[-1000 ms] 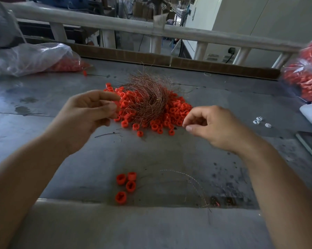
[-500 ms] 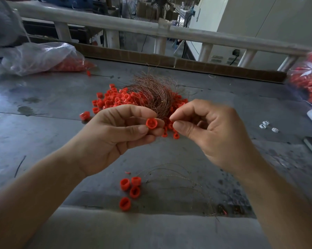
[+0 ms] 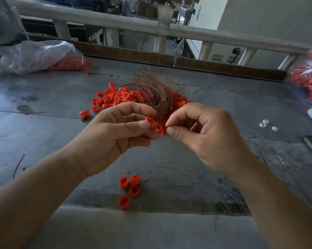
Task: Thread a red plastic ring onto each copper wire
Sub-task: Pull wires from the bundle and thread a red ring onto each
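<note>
Left hand [image 3: 112,139] pinches a red ring [image 3: 150,121] at its fingertips; my right hand [image 3: 205,139], just beside, pinches something I cannot make out.

Bag of red rings [image 3: 309,81] at right edge is blurred, cut off

Your left hand [image 3: 115,139] has come away from the pile with one red ring [image 3: 150,121]. In the last half second you have turned the ring from facing you to side-on at your thumb tip. Your right hand [image 3: 209,139] has moved in, and its pinched fingertips are now just beside the ring.
</note>
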`<action>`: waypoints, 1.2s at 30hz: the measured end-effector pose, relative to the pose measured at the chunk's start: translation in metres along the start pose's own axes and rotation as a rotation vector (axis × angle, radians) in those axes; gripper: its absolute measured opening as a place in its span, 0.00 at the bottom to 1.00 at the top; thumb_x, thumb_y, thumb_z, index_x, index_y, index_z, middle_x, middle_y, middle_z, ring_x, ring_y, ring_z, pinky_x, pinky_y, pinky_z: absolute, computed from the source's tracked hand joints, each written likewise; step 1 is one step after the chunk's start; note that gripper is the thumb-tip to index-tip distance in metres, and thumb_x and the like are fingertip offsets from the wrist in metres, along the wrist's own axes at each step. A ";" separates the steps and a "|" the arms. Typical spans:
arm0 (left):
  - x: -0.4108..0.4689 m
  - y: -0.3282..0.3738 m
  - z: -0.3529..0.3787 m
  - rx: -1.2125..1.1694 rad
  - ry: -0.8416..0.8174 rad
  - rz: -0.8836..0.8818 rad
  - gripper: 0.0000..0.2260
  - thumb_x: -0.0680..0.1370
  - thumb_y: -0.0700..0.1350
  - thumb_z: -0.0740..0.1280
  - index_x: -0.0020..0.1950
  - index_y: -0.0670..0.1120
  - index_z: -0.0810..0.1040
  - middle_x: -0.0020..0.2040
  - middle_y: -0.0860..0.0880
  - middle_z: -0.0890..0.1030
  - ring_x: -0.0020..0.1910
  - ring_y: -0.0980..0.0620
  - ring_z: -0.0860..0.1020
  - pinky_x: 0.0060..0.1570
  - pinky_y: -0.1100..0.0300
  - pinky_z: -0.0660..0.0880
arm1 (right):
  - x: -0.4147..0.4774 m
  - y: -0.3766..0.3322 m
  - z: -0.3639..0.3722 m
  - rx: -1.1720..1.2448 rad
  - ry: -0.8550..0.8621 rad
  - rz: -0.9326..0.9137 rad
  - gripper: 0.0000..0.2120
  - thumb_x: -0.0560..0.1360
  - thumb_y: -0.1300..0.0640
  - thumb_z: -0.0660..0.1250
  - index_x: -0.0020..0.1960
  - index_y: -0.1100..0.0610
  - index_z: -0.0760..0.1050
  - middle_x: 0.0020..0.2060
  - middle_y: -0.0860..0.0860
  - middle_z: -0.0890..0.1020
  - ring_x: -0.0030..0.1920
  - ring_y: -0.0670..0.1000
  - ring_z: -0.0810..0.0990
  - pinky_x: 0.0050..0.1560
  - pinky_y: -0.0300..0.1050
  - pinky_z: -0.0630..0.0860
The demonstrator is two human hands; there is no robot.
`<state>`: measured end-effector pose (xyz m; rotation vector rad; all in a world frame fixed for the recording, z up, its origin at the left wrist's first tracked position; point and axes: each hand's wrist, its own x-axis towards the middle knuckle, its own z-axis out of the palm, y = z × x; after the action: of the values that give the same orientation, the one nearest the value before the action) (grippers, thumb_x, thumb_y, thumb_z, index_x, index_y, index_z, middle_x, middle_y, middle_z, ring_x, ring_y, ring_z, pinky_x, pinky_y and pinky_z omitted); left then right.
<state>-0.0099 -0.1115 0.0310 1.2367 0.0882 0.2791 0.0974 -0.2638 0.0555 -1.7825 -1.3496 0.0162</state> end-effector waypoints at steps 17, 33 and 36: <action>-0.001 -0.003 0.002 0.038 0.000 -0.020 0.10 0.64 0.36 0.69 0.42 0.45 0.84 0.38 0.46 0.84 0.37 0.53 0.82 0.36 0.67 0.77 | -0.001 0.000 0.001 -0.027 -0.011 0.041 0.06 0.69 0.64 0.71 0.39 0.53 0.78 0.31 0.41 0.76 0.34 0.37 0.74 0.34 0.27 0.68; -0.002 -0.004 0.002 0.067 -0.031 0.016 0.17 0.56 0.32 0.74 0.42 0.45 0.85 0.38 0.46 0.84 0.39 0.52 0.83 0.38 0.65 0.78 | -0.002 -0.002 0.008 0.052 -0.028 0.038 0.11 0.68 0.64 0.72 0.36 0.51 0.75 0.29 0.40 0.76 0.33 0.37 0.75 0.33 0.26 0.68; -0.002 -0.004 0.002 0.051 -0.030 0.008 0.14 0.59 0.32 0.72 0.42 0.45 0.85 0.39 0.46 0.84 0.39 0.51 0.83 0.38 0.65 0.78 | -0.002 -0.002 0.008 0.070 -0.027 0.060 0.12 0.67 0.63 0.73 0.36 0.49 0.74 0.30 0.42 0.76 0.33 0.40 0.75 0.33 0.28 0.70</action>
<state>-0.0113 -0.1152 0.0280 1.2918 0.0643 0.2664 0.0913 -0.2604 0.0508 -1.7685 -1.2992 0.1194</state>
